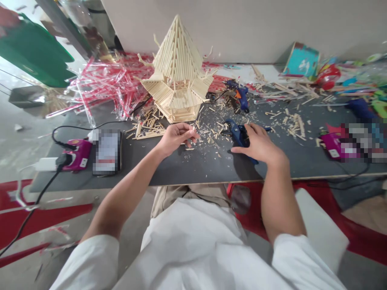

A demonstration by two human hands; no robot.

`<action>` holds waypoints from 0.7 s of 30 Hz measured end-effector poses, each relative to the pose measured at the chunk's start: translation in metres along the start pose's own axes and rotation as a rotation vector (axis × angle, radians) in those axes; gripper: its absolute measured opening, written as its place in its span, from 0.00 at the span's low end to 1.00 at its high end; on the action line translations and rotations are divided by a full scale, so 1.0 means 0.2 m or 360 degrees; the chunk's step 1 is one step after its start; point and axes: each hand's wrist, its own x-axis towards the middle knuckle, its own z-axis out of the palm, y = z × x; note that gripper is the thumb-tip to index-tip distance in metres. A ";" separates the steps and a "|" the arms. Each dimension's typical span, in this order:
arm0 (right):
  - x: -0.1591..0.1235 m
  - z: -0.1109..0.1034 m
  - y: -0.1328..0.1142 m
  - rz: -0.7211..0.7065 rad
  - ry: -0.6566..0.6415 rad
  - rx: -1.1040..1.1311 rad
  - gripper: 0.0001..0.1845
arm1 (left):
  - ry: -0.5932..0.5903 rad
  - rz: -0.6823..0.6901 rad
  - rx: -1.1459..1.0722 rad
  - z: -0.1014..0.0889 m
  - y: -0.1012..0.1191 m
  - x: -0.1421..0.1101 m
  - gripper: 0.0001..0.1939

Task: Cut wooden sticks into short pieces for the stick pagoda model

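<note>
My left hand [179, 138] is closed in a pinch above the table, in front of the stick model. A tiny pale bit shows at its fingertips, too small to name for certain. My right hand [262, 144] has its thumb and fingers spread over a blue-handled hand tool [236, 133], like pliers or cutters. The hand partly hides this tool, and I cannot tell whether it touches it. Behind my hands stands the model [178, 60], a tower of thin wooden sticks with a pointed roof and flared lower eaves. Short stick offcuts [151, 119] lie near its base.
A blue glue gun [242, 98] lies right of the model. Red-and-clear plastic wrappers [121, 80] heap up at the left. A phone [106, 152] and a purple power adapter [77, 154] with cables sit at front left, another purple adapter [337, 146] at right.
</note>
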 end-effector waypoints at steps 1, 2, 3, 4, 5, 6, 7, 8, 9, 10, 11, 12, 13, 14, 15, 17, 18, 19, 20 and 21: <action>-0.01 -0.01 0.05 0.0016 -0.0084 -0.0099 0.64 | 0.0003 -0.0007 0.0000 0.00 0.00 0.00 0.25; -0.01 -0.01 0.08 0.0015 -0.0127 -0.0172 0.65 | 0.0002 -0.0010 -0.0006 0.00 -0.01 0.00 0.25; -0.02 -0.01 0.10 0.0004 -0.0121 -0.0227 0.63 | 0.0004 -0.0006 -0.0018 0.00 -0.01 0.00 0.25; -0.02 0.00 0.10 -0.0009 -0.0090 -0.0274 0.58 | 0.0011 0.0002 -0.0037 0.01 -0.01 0.00 0.25; -0.02 0.00 0.10 -0.0024 -0.0050 -0.0321 0.52 | 0.0024 0.0011 -0.0062 0.01 -0.01 0.00 0.25; -0.03 0.00 0.09 -0.0041 -0.0009 -0.0370 0.46 | 0.0045 0.0017 -0.0088 0.02 -0.01 0.00 0.25; -0.03 0.00 0.08 -0.0058 0.0030 -0.0417 0.41 | 0.0069 0.0015 -0.0111 0.02 -0.01 0.00 0.25; -0.04 0.00 0.06 -0.0073 0.0068 -0.0451 0.38 | 0.0093 0.0007 -0.0130 0.03 -0.01 0.00 0.26; -0.06 -0.01 0.05 -0.0087 0.0099 -0.0458 0.37 | 0.0111 -0.0006 -0.0140 0.04 0.00 0.00 0.26; -0.07 -0.02 0.03 -0.0086 0.0135 -0.0424 0.36 | 0.0122 -0.0021 -0.0142 0.05 0.00 -0.01 0.26; -0.08 -0.03 0.01 -0.0072 0.0181 -0.0342 0.36 | 0.0126 -0.0032 -0.0138 0.07 0.01 -0.01 0.26; -0.10 -0.04 -0.01 -0.0045 0.0233 -0.0203 0.36 | 0.0125 -0.0033 -0.0130 0.08 0.02 -0.01 0.26; -0.11 -0.05 -0.04 -0.0017 0.0275 -0.0001 0.36 | 0.0114 -0.0028 -0.0118 0.10 0.04 -0.01 0.25; -0.12 -0.05 -0.07 0.0000 0.0290 0.0260 0.35 | 0.0103 -0.0014 -0.0101 0.11 0.05 -0.01 0.25; -0.12 -0.05 -0.10 -0.0001 0.0265 0.0559 0.35 | 0.0089 0.0006 -0.0076 0.13 0.06 -0.01 0.24; -0.13 -0.03 -0.19 -0.0042 0.0109 0.1153 0.34 | 0.0055 0.0055 0.0009 0.16 0.09 0.00 0.24; -0.13 -0.01 -0.24 -0.0071 0.0019 0.1372 0.33 | 0.0041 0.0076 0.0064 0.17 0.10 0.01 0.24; -0.14 0.00 -0.29 -0.0094 -0.0046 0.1518 0.31 | 0.0041 0.0095 0.0108 0.18 0.11 0.01 0.25; -0.14 0.02 -0.34 -0.0102 -0.0085 0.1608 0.31 | 0.0056 0.0116 0.0139 0.18 0.12 0.02 0.25; -0.14 0.03 -0.38 -0.0105 -0.0113 0.1663 0.30 | 0.0071 0.0136 0.0165 0.18 0.12 0.03 0.26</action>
